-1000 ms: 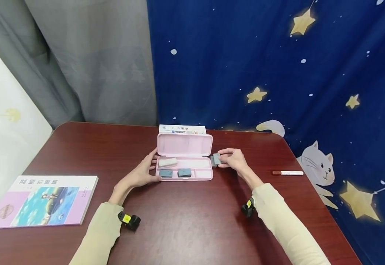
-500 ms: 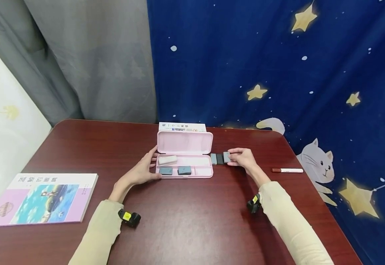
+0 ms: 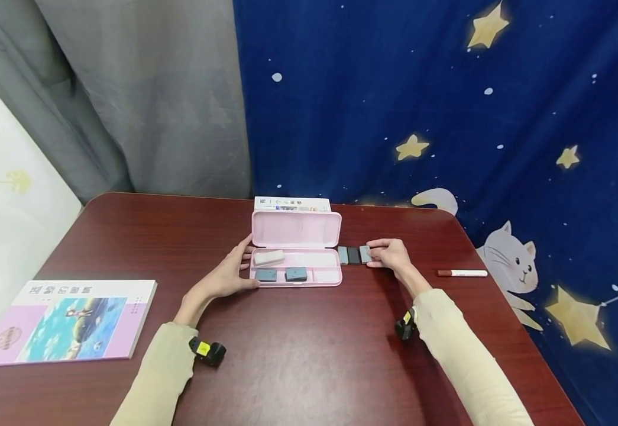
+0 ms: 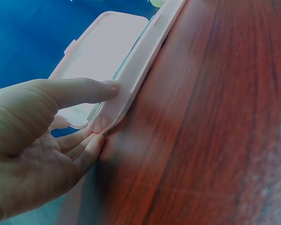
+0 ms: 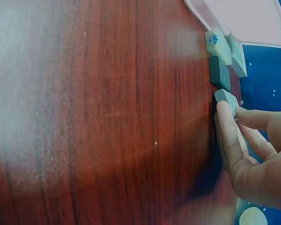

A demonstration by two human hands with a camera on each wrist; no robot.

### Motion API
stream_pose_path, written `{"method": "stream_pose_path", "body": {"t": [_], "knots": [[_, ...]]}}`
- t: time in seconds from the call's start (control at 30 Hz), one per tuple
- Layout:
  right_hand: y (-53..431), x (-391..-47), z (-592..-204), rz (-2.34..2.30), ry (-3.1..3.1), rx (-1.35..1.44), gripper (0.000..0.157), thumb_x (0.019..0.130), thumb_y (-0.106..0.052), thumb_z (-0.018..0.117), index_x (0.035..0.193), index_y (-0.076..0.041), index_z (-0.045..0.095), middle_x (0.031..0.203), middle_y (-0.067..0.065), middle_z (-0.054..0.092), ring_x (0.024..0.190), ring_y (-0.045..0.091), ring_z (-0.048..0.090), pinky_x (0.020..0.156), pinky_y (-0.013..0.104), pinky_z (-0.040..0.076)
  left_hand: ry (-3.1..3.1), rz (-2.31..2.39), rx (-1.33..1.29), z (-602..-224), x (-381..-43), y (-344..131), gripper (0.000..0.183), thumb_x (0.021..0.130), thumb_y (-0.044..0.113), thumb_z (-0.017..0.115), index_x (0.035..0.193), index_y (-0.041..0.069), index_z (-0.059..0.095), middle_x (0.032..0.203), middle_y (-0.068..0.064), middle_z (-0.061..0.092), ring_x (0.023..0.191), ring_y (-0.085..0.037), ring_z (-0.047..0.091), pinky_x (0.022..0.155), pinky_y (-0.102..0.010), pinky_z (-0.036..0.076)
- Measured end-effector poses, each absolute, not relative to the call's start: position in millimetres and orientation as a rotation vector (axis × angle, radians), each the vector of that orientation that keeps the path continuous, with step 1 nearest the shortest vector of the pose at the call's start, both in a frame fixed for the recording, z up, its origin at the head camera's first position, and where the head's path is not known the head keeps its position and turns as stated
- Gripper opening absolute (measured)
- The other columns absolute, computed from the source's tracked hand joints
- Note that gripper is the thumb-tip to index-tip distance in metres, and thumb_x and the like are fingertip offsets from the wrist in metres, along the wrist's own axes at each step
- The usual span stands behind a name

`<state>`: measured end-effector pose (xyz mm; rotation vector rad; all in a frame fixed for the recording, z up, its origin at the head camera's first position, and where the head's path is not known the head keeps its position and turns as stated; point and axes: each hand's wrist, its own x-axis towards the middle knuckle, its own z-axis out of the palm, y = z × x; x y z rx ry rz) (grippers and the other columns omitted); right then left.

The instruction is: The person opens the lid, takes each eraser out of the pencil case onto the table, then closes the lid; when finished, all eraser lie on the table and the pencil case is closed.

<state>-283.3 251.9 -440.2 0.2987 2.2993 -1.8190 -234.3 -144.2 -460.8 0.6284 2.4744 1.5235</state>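
An open pink pencil case (image 3: pixel 326 287) lies on the table, its lid raised at the back. My left hand (image 3: pixel 227 273) holds its left end, the thumb along the front wall and the other fingers round the corner in the left wrist view. Inside are a white eraser (image 3: pixel 269 258) and two blue-grey erasers, one left (image 3: pixel 266 275) and one in the middle (image 3: pixel 296 274). Right of the case, a light grey-blue eraser (image 3: pixel 343 255) and a dark eraser (image 3: pixel 353 255) lie in a row. My right hand (image 3: pixel 391 255) pinches a pale grey eraser (image 5: pixel 227 99) at the row's right end.
Behind the lid is a white book or box with printed characters (image 3: pixel 293 204). A large picture book (image 3: pixel 74 322) lies at the left, and a marker with a red-brown cap (image 3: pixel 462 273) at the right. Curtains (image 3: pixel 340 118) hang beyond the table's far edge.
My right hand has moved right with the pale grey eraser, from over the others beside the case to the row's end, uncovering the dark one. My left hand stays on the case.
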Motion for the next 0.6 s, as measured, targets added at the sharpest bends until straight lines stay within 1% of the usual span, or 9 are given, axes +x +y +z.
{"method": "stream_pose_path", "body": {"t": [0.17, 0.43, 0.6], "knots": [[249.0, -283.7, -439.2, -1.802, 2.316, 0.308, 0.034, 0.088, 0.010, 0.060, 0.123, 0.014, 0.057, 0.094, 0.020, 0.067, 0.068, 0.015, 0.065, 0.070, 0.035, 0.059, 2.472, 1.526, 0.630, -460.9, -235.0, -144.7, 0.110, 0.073, -0.005, 0.080, 0.153, 0.001, 0.005, 0.139, -0.026, 0.031, 0.128, -0.039, 0.036, 0.107, -0.050, 0.036], [247.1, -284.2, -441.9, -1.749, 2.356, 0.325, 0.030, 0.088, 0.010, 0.058, 0.118, 0.015, 0.059, 0.085, 0.013, 0.063, 0.067, 0.013, 0.063, 0.065, 0.030, 0.059, 2.475, 1.524, 0.631, -461.6, -234.9, -145.1, 0.110, 0.073, -0.005, 0.080, 0.153, 0.000, 0.005, 0.139, -0.026, 0.032, 0.128, -0.039, 0.036, 0.107, -0.050, 0.036], [249.0, -284.4, -445.1, -1.753, 2.357, 0.306, 0.030, 0.089, 0.009, 0.058, 0.118, 0.014, 0.060, 0.088, 0.014, 0.065, 0.071, 0.013, 0.065, 0.066, 0.031, 0.059, 2.475, 1.525, 0.631, -462.1, -235.1, -145.3, 0.110, 0.073, -0.005, 0.080, 0.153, 0.001, 0.005, 0.139, -0.026, 0.032, 0.128, -0.039, 0.036, 0.107, -0.050, 0.036]]}}
